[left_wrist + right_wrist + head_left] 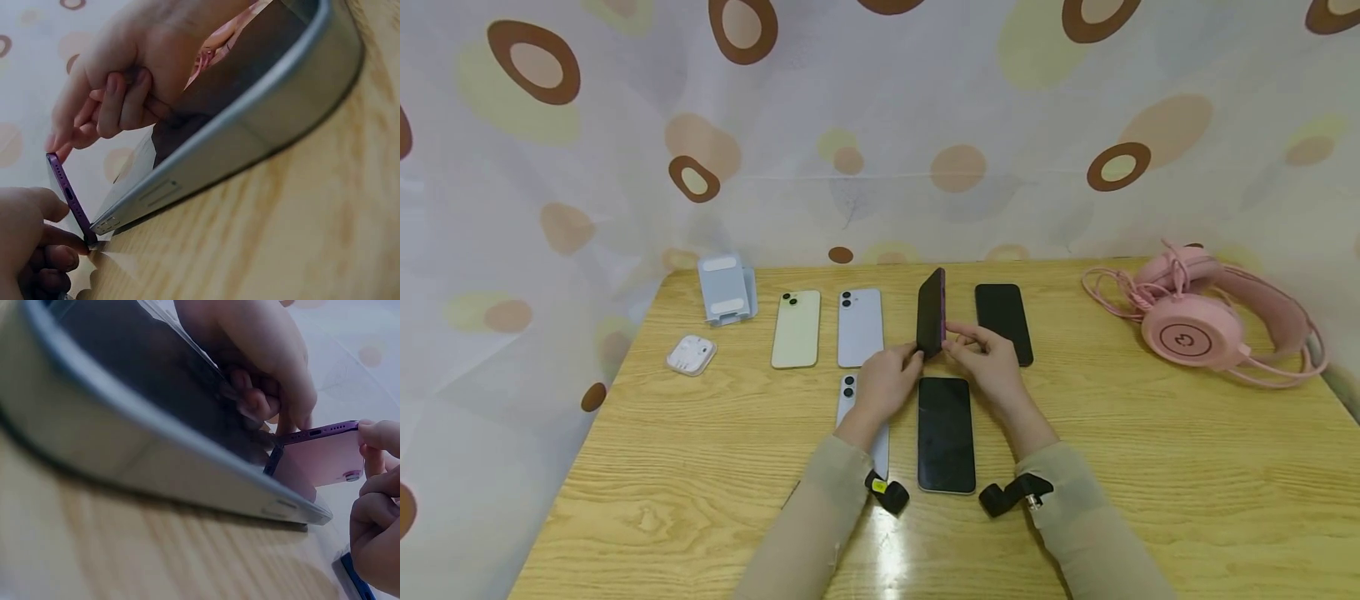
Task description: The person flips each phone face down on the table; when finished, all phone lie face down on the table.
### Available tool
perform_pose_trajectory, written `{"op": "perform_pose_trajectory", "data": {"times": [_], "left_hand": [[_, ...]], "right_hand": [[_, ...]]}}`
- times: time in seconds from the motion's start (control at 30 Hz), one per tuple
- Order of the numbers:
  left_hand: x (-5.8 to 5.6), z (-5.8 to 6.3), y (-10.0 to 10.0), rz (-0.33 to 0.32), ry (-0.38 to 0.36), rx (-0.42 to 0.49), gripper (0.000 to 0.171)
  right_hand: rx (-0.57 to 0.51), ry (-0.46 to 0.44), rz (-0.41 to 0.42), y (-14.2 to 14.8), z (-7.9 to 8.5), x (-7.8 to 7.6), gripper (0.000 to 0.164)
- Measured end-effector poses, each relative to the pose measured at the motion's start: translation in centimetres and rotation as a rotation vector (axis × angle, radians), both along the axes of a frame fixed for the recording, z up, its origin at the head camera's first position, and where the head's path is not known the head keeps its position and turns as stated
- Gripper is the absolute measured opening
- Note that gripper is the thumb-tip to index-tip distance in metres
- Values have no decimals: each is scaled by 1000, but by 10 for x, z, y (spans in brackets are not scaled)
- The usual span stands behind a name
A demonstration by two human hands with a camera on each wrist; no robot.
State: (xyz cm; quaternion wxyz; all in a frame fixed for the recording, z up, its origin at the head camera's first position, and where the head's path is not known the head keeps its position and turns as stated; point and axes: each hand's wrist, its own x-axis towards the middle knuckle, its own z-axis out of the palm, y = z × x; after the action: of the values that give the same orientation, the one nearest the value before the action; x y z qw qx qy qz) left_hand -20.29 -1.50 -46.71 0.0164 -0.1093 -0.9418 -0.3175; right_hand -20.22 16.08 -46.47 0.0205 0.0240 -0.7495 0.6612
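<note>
A purple-edged smartphone (931, 312) stands tilted up on one long side, its black screen facing left in the head view. My left hand (886, 382) pinches its near lower corner. The fingers of my right hand (988, 365) hold the near end at the opposite edge. Its pink back (319, 456) and a camera bump show in the right wrist view, the charging port in the left. A black-screened phone (946, 433) lies flat between my wrists. Under my left hand and forearm, a white phone (881, 454) is partly hidden.
Left of the hands lie a lavender phone (861, 333) and a pale yellow phone (796, 333). Farther left are a blue phone stand (724, 287) and cased white earphones (691, 355). A black phone (1009, 312) lies behind my right hand; pink headphones (1195, 329) rest at the right.
</note>
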Motion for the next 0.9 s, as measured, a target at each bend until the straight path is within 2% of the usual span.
{"op": "perform_pose_trajectory", "data": {"times": [0.17, 0.33, 0.5, 0.7, 0.77, 0.9], "left_hand": [[0, 1, 0, 6, -14, 65, 38], [1, 1, 0, 35, -17, 161, 41], [1, 1, -2, 87, 28, 283, 46], [1, 5, -2, 131, 128, 332, 44], [1, 5, -2, 137, 147, 329, 41], [1, 5, -2, 151, 166, 316, 34]], "right_hand": [[-2, -9, 27, -1, 1, 0, 38], [48, -5, 153, -5, 18, 7, 41], [78, -17, 254, -8, 29, 12, 43], [85, 2, 301, -4, 10, 3, 43], [107, 4, 314, -3, 2, -1, 44], [119, 15, 324, -3, -3, -3, 43]]}}
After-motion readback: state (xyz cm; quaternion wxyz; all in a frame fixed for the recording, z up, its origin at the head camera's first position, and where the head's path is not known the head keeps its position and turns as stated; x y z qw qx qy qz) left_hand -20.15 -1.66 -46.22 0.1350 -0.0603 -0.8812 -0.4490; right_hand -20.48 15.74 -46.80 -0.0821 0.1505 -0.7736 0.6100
